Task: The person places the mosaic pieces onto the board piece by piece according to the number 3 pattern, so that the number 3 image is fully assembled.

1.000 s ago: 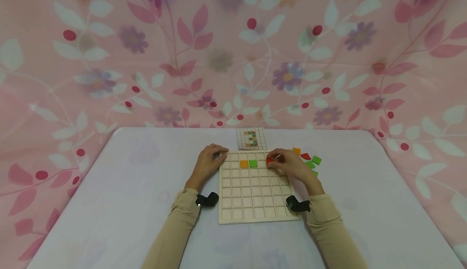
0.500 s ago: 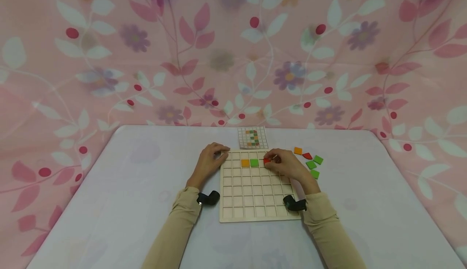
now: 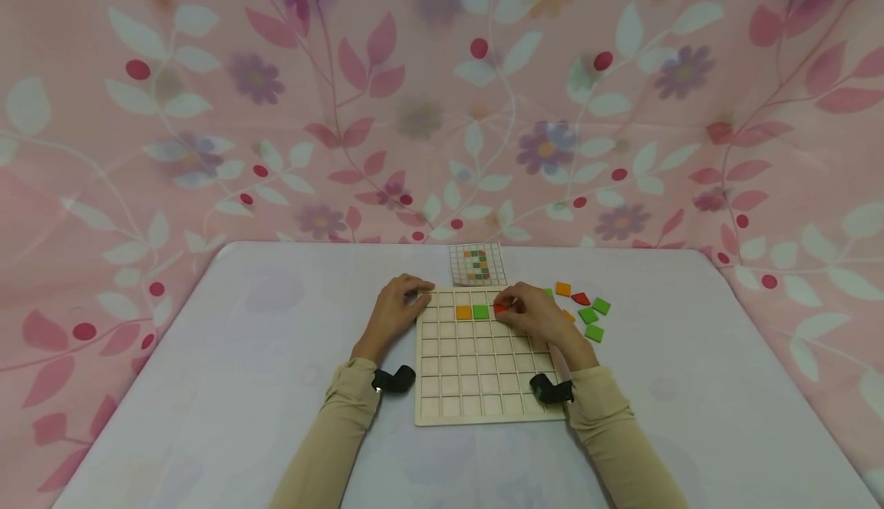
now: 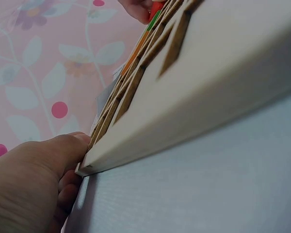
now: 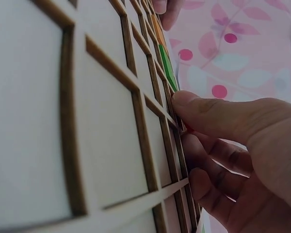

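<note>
A pale wooden grid board (image 3: 470, 367) lies on the table. My left hand (image 3: 392, 313) grips its far left corner; the left wrist view shows the thumb (image 4: 70, 145) on top and the fingers curled by the edge. An orange square tile (image 3: 463, 312) and a green square tile (image 3: 480, 312) sit side by side in cells of the second row. My right hand (image 3: 542, 315) pinches a small red tile (image 3: 500, 309) over the cell just right of the green one. Its fingertips mostly hide that tile in the right wrist view.
A small card printed with a coloured grid pattern (image 3: 478, 263) lies beyond the board's far edge. Right of the board are several loose tiles, among them an orange square (image 3: 563, 289), a red piece with a curved side (image 3: 581, 299) and a green square (image 3: 595, 333).
My right hand has moved slightly left with the red tile, bringing it next to the green tile. More loose tiles show behind that hand. My left hand has stayed at the corner.
</note>
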Tool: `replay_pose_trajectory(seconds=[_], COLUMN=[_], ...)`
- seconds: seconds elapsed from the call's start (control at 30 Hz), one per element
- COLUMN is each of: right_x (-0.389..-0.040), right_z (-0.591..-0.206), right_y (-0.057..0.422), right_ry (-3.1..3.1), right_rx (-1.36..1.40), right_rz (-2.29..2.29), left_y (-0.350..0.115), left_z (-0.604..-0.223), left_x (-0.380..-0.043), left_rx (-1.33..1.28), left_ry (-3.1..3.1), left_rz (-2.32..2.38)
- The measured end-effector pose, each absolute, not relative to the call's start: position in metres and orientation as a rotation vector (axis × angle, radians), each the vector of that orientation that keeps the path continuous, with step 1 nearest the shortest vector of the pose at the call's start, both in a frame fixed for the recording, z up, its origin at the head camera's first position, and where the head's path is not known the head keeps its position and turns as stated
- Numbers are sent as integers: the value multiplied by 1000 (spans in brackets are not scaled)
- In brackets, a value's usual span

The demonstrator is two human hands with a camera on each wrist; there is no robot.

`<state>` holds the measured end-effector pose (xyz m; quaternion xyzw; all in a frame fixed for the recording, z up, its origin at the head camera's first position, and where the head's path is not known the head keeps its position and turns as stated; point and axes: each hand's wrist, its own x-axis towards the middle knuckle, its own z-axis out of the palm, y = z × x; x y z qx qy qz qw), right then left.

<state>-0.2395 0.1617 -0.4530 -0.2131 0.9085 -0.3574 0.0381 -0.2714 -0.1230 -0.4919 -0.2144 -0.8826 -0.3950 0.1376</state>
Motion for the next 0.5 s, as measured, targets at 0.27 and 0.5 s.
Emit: replay_pose_trajectory(seconds=[0.27,0.5], right_x=[-238,-236], right_z=[-453,-454], right_y=[161,160], right_ry=[2809,2780], right_rx=[-661,-620], right_rz=[-1062,-1115], left_y=[-123,-123], left_z=[-491,-490], left_x=[-270,-270], left_rx=[-622,-603], left_ry=[-2566,-2572], left_rz=[-1163,-1168])
